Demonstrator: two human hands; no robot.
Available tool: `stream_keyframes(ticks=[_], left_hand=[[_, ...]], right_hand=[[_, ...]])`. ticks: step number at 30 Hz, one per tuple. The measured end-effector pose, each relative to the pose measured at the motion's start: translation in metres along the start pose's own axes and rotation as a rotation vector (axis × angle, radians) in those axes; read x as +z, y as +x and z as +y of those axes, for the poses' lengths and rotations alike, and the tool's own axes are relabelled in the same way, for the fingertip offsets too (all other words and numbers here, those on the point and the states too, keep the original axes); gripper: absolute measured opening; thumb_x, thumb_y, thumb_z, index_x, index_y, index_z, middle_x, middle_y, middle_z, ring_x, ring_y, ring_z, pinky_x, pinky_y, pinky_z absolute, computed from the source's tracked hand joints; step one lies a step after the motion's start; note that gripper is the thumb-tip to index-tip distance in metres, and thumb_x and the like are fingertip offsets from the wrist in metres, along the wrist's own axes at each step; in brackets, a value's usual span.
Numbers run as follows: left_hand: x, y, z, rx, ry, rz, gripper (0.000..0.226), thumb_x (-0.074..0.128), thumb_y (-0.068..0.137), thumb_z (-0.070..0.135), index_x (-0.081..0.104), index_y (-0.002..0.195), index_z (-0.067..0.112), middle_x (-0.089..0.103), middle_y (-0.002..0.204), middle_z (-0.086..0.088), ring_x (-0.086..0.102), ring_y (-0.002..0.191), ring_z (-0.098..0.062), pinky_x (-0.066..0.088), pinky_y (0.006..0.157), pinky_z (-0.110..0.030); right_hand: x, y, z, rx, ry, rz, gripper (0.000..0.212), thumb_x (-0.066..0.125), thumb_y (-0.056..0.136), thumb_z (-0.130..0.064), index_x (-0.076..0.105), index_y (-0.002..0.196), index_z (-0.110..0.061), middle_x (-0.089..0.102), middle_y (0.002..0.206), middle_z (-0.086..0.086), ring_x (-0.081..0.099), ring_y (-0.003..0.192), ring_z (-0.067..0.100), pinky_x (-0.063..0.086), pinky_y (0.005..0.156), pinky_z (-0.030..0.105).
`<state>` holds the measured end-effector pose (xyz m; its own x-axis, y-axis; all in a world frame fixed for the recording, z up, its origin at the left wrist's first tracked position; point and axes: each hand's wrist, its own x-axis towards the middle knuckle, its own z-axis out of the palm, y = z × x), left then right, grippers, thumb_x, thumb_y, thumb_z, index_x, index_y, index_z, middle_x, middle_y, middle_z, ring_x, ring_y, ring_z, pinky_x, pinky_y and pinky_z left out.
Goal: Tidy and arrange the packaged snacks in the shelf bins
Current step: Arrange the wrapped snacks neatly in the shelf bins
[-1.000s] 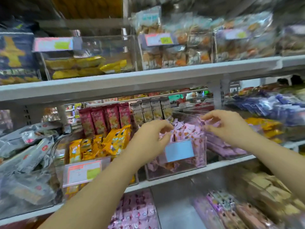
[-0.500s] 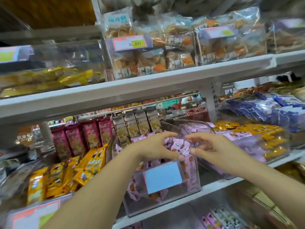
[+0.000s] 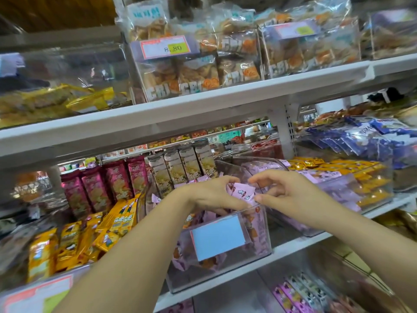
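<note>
- Yellow packets (image 3: 108, 222) fill the bin at the far left of the shelf (image 3: 293, 242). They are well apart from both hands and play no part in this step.
- The left hand (image 3: 209, 196) reaches over the near rim of the clear bin (image 3: 187, 279). Its grip is curled round the left end of a pink packet (image 3: 243, 192), with the thumb underneath.
- The pink packet sits just above the bin's open top, over the heap of like packets and above the blue label (image 3: 217, 237). Its long axis runs roughly left to right, from one hand to the other and tipped a little.
- The right hand (image 3: 293, 197) meets it from the right. Forefinger above and thumb below narrow to a pinch on the packet's right edge, and the other fingers are loosely bent.
- Both hands are about equally near, each at one end, so the packet lies straight between the two grips. The next move looks like turning it to lie with the heap, then lowering it straight into the bin.
- Right again, a second bin of pink packets (image 3: 338, 188) stands just beside.
</note>
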<state>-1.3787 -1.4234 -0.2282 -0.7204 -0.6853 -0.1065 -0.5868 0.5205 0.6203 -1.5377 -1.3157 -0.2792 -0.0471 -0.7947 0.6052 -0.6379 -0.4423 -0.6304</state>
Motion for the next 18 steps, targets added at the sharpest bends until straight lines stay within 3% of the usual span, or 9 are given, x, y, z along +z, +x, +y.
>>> stream_keyframes(ticks=[3, 6, 10, 12, 15, 18], left_hand=[[0.001, -0.001, 0.000, 0.001, -0.037, 0.003, 0.075, 0.077, 0.077, 0.032, 0.033, 0.138, 0.028, 0.052, 0.106, -0.001, 0.062, 0.079, -0.007, 0.049, 0.060, -0.015], [0.003, -0.003, -0.002, 0.007, -0.035, 0.022, 0.068, 0.076, 0.077, 0.035, 0.037, 0.132, 0.033, 0.051, 0.113, -0.005, 0.064, 0.090, -0.014, 0.049, 0.059, -0.018], [0.005, -0.007, 0.000, 0.035, -0.022, 0.005, 0.045, 0.073, 0.083, 0.032, 0.047, 0.120, 0.030, 0.058, 0.120, -0.007, 0.064, 0.106, -0.023, 0.056, 0.079, -0.032], [0.005, -0.011, 0.003, 0.057, -0.016, 0.010, 0.036, 0.070, 0.085, 0.028, 0.051, 0.116, 0.027, 0.059, 0.119, -0.010, 0.065, 0.105, -0.025, 0.055, 0.069, -0.026], [0.004, -0.013, 0.005, 0.094, 0.009, 0.023, 0.033, 0.070, 0.085, 0.025, 0.054, 0.114, 0.026, 0.058, 0.112, -0.009, 0.066, 0.090, -0.019, 0.050, 0.061, -0.019], [0.003, -0.018, 0.005, 0.134, 0.002, 0.055, 0.035, 0.071, 0.085, 0.015, 0.055, 0.115, 0.016, 0.055, 0.084, 0.002, 0.056, 0.058, 0.002, 0.044, 0.052, -0.012]], right_hand=[[0.000, -0.001, -0.001, 0.003, 0.005, -0.002, 0.033, 0.069, 0.085, -0.018, 0.058, 0.096, -0.047, 0.067, 0.104, -0.010, 0.068, 0.071, 0.003, 0.056, 0.081, 0.034], [0.000, -0.001, 0.000, 0.013, 0.004, -0.002, 0.031, 0.070, 0.084, -0.020, 0.060, 0.097, -0.046, 0.069, 0.102, -0.007, 0.069, 0.072, 0.007, 0.056, 0.082, 0.039], [0.001, 0.000, 0.000, 0.021, 0.019, 0.000, 0.032, 0.070, 0.084, -0.018, 0.059, 0.098, -0.044, 0.067, 0.104, -0.013, 0.068, 0.071, 0.006, 0.056, 0.082, 0.038], [0.001, -0.001, -0.001, 0.024, 0.023, 0.008, 0.031, 0.070, 0.084, -0.019, 0.059, 0.098, -0.045, 0.068, 0.102, -0.012, 0.069, 0.072, 0.008, 0.056, 0.082, 0.039], [0.001, -0.001, -0.001, 0.037, 0.007, 0.009, 0.031, 0.070, 0.084, -0.021, 0.059, 0.098, -0.045, 0.069, 0.101, -0.010, 0.069, 0.073, 0.009, 0.056, 0.082, 0.040], [0.002, -0.002, -0.004, 0.046, -0.045, 0.000, 0.029, 0.069, 0.084, -0.025, 0.057, 0.101, -0.046, 0.065, 0.104, -0.015, 0.065, 0.081, 0.000, 0.055, 0.084, 0.031]])
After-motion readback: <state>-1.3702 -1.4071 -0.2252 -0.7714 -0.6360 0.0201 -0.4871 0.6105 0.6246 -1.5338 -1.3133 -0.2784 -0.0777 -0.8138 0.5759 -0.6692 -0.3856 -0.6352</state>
